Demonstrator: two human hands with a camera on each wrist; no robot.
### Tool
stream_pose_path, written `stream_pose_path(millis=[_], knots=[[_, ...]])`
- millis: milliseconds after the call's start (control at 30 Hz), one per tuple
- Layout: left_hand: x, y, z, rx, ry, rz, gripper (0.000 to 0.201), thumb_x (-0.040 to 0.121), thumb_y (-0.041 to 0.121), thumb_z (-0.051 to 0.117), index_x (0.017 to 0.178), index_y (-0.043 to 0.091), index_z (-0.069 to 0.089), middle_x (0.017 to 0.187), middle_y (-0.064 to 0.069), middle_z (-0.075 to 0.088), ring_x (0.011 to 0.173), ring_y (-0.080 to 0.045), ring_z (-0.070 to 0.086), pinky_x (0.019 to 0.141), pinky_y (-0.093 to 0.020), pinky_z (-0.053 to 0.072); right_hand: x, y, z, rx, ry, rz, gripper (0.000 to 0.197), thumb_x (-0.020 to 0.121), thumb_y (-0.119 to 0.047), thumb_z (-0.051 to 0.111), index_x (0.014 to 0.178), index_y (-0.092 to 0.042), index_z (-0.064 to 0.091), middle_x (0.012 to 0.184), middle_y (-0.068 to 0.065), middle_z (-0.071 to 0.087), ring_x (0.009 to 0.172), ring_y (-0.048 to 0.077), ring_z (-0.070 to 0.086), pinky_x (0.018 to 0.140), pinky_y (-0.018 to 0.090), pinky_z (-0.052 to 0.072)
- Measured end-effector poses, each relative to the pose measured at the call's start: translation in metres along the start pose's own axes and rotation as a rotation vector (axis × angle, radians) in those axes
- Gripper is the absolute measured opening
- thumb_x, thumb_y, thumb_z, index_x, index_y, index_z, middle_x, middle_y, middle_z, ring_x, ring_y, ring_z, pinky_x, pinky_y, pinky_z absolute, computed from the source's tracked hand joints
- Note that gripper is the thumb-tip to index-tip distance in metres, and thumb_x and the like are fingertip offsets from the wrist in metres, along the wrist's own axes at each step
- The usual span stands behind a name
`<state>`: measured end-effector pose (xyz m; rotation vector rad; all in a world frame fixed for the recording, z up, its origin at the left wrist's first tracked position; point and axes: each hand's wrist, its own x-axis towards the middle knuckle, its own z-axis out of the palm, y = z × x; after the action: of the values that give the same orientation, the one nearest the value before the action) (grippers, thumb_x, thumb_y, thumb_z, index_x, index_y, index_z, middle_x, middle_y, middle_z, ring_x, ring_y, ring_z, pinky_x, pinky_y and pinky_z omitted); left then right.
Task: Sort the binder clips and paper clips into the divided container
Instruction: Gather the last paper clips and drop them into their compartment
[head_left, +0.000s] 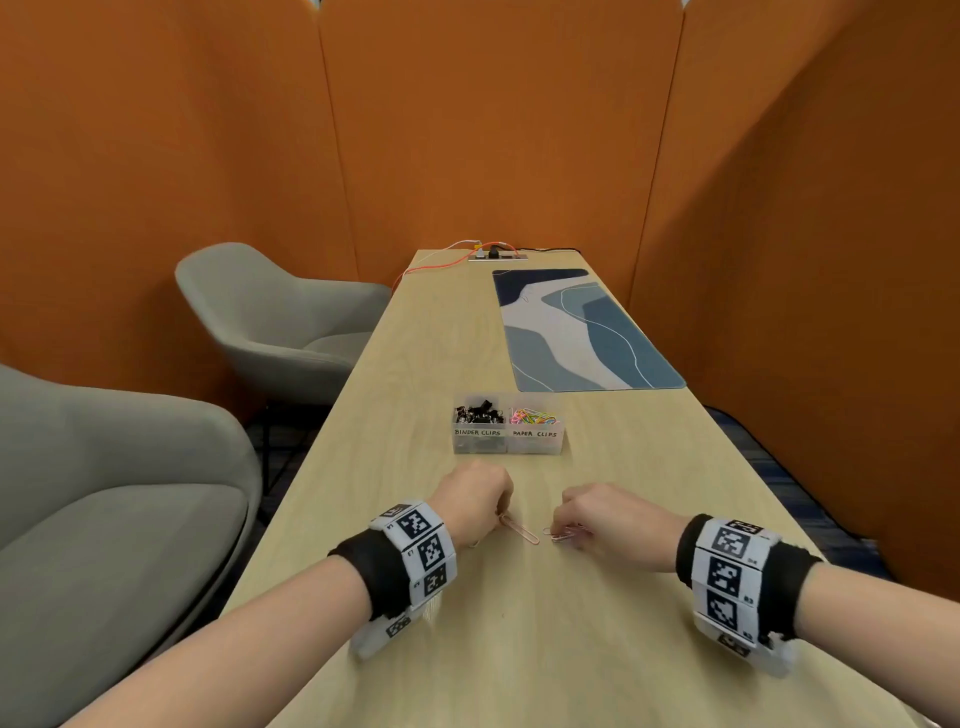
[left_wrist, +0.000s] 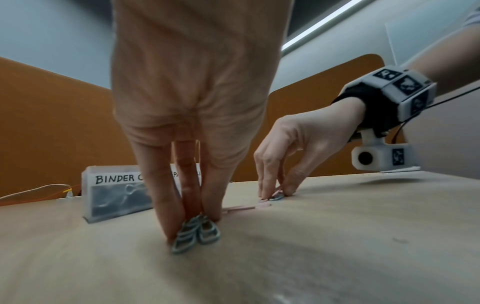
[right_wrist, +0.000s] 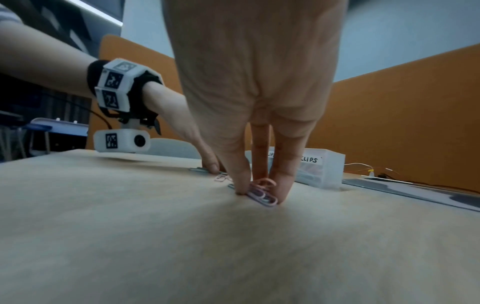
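Observation:
A clear divided container (head_left: 508, 441) stands mid-table, with black binder clips (head_left: 479, 412) in its left cell and coloured paper clips (head_left: 534, 415) in its right one. My left hand (head_left: 501, 514) is down on the table just in front of it. The left wrist view shows its fingertips pinching several grey-blue paper clips (left_wrist: 196, 232) against the wood. My right hand (head_left: 563, 531) pinches a small bunch of pink and purple paper clips (right_wrist: 262, 194), also on the table. One loose pink paper clip (head_left: 522, 530) lies between the hands.
A blue patterned desk mat (head_left: 576, 332) lies beyond the container at the right. A power strip with orange and white cables (head_left: 493, 254) sits at the far end. Grey chairs (head_left: 280, 322) stand left of the table, and orange partitions enclose it.

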<state>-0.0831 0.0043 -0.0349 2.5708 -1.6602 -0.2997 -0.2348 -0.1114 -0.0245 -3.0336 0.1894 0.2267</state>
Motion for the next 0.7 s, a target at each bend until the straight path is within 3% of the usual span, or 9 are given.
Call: stream_pose_path(millis=[100, 267, 400, 500, 600, 700], knots=[[0.002, 0.0, 0.0, 0.01, -0.012, 0.014, 0.025, 0.08, -0.001, 0.052, 0.095, 0.01, 0.068, 0.104, -0.01, 0.068, 0.098, -0.03, 0.063, 0.078, -0.033, 0.05, 0.004, -0.005, -0.001, -0.058, -0.033, 0.019, 0.026, 0.089, -0.003, 0.041, 0.107, -0.009, 0.058, 0.099, 0.013, 0.053, 0.085, 0.029, 0.048, 0.069, 0.03, 0.029], [0.006, 0.001, 0.0, 0.027, -0.024, 0.037, 0.024, 0.079, -0.001, 0.048, 0.092, 0.009, 0.066, 0.103, -0.012, 0.068, 0.099, -0.031, 0.063, 0.078, -0.035, 0.049, 0.013, -0.01, 0.0, -0.133, -0.088, 0.041, 0.021, 0.087, 0.0, 0.04, 0.106, -0.003, 0.048, 0.11, 0.02, 0.051, 0.081, 0.028, 0.041, 0.068, 0.032, 0.028], [0.008, 0.002, 0.0, 0.05, -0.032, 0.039, 0.02, 0.08, 0.001, 0.052, 0.093, 0.008, 0.065, 0.105, -0.013, 0.066, 0.101, -0.032, 0.062, 0.075, -0.033, 0.047, 0.022, -0.009, -0.001, -0.128, -0.084, 0.07, 0.02, 0.09, -0.002, 0.04, 0.108, -0.002, 0.048, 0.113, 0.021, 0.051, 0.099, 0.036, 0.053, 0.069, 0.032, 0.027], [0.009, 0.002, 0.0, 0.084, -0.035, 0.029, 0.02, 0.084, 0.002, 0.051, 0.101, 0.005, 0.06, 0.112, -0.016, 0.061, 0.105, -0.034, 0.058, 0.075, -0.035, 0.044, 0.03, -0.004, -0.001, -0.106, -0.076, 0.087, 0.018, 0.093, -0.005, 0.04, 0.108, -0.001, 0.048, 0.113, 0.021, 0.052, 0.101, 0.036, 0.054, 0.07, 0.032, 0.028], [0.012, -0.003, -0.003, 0.064, -0.058, 0.024, 0.026, 0.082, -0.002, 0.049, 0.104, 0.004, 0.06, 0.113, -0.017, 0.061, 0.106, -0.035, 0.059, 0.083, -0.039, 0.05, 0.038, 0.003, -0.003, -0.042, -0.051, 0.107, 0.009, 0.088, -0.007, 0.047, 0.097, -0.007, 0.048, 0.11, 0.018, 0.054, 0.096, 0.034, 0.054, 0.07, 0.031, 0.031], [0.015, -0.009, -0.01, -0.018, -0.083, 0.036, 0.029, 0.08, -0.004, 0.049, 0.101, 0.005, 0.067, 0.108, -0.015, 0.067, 0.103, -0.031, 0.063, 0.081, -0.032, 0.051, 0.049, 0.013, -0.01, 0.076, -0.01, 0.163, 0.009, 0.084, -0.012, 0.052, 0.084, -0.014, 0.044, 0.098, 0.014, 0.06, 0.081, 0.024, 0.046, 0.068, 0.028, 0.033]])
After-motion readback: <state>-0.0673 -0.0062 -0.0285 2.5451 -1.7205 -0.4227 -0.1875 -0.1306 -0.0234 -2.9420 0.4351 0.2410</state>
